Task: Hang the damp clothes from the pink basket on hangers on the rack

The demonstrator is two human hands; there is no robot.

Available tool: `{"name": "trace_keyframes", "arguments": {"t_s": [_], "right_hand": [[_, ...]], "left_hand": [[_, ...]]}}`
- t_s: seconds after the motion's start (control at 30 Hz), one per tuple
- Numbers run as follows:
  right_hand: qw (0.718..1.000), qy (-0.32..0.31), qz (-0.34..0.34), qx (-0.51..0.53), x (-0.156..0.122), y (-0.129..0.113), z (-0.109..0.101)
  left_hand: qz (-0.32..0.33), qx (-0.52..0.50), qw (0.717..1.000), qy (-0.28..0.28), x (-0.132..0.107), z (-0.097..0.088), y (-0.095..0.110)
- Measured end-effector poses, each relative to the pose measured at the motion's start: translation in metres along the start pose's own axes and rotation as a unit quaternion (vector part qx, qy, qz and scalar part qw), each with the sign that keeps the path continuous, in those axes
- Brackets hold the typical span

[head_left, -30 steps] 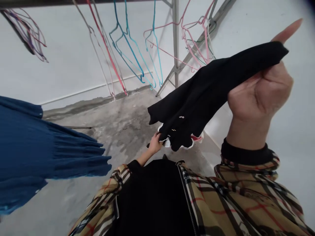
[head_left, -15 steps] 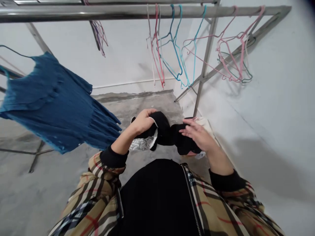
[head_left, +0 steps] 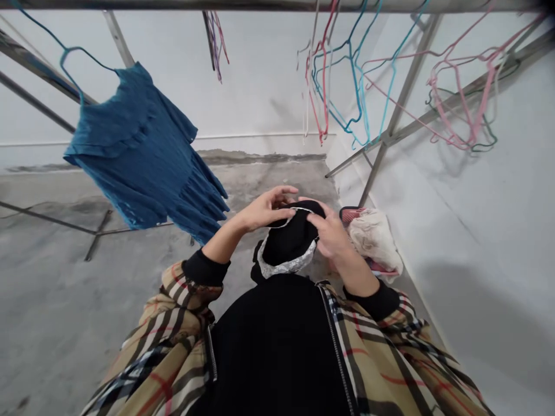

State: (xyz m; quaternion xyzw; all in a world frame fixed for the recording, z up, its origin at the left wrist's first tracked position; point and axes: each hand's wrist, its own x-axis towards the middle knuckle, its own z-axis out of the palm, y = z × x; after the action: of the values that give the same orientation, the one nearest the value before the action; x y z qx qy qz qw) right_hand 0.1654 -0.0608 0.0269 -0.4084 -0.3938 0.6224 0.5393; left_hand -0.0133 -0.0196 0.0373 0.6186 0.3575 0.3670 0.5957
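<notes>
Held in front of my body is a black garment point(head_left: 289, 242) with a white lace band and a thin white edging. Its exact kind does not show, since most of it is bunched up. My left hand point(head_left: 269, 209) grips the edged opening from the left, thumb inside along the edging. From the right, my right hand point(head_left: 332, 231) pinches the same opening with its thumb over the rim. The cloth forms a loop between both hands, and its lower folds hang near my stomach.
A blue dress point(head_left: 147, 144) hangs on a hanger at the left. Several pink hangers point(head_left: 462, 104) and blue hangers point(head_left: 353, 75) hang from the metal rail point(head_left: 260, 6) above. A basket with pale cloth point(head_left: 375, 237) stands on the floor by the right wall.
My right hand has moved left from above the basket and taken hold of the black garment's opening. The garment has come clear of the basket, and the view has shifted left and down.
</notes>
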Motion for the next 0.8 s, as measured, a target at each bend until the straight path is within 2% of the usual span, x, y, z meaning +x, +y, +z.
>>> {"name": "trace_keyframes", "arguments": {"t_s": [0.07,0.1,0.2,0.27,0.37,0.47,0.53,0.67,0.8], "right_hand": [[0.998,0.028,0.022,0.048,0.001,-0.005,0.001],[0.997,0.037,0.024,0.067,0.002,-0.007,0.001],[0.993,0.044,0.022,0.111,0.004,-0.008,0.004],[0.991,0.041,0.026,0.129,0.006,-0.005,0.007],[0.988,0.034,0.038,0.143,0.008,0.001,0.012],[0.986,0.056,0.041,0.154,0.011,0.005,0.012],[0.982,0.079,0.053,0.161,0.013,0.007,0.007],[0.977,0.121,0.054,0.165,0.017,0.009,-0.009],[0.989,0.089,0.05,0.11,0.015,0.019,-0.028]], "left_hand": [[-0.013,-0.01,0.997,0.069,-0.021,-0.005,-0.033],[-0.047,-0.014,0.993,0.109,-0.032,-0.004,-0.051],[-0.208,-0.073,0.955,0.197,-0.061,0.012,-0.099],[-0.249,-0.145,0.937,0.197,-0.074,0.026,-0.12],[-0.286,-0.252,0.913,0.147,-0.08,0.038,-0.134],[-0.315,-0.298,0.891,0.134,-0.079,0.032,-0.13],[-0.304,-0.31,0.884,0.173,-0.077,0.018,-0.12],[-0.211,-0.322,0.875,0.292,-0.073,-0.019,-0.084],[-0.11,-0.32,0.879,0.336,-0.069,-0.042,-0.045]]}}
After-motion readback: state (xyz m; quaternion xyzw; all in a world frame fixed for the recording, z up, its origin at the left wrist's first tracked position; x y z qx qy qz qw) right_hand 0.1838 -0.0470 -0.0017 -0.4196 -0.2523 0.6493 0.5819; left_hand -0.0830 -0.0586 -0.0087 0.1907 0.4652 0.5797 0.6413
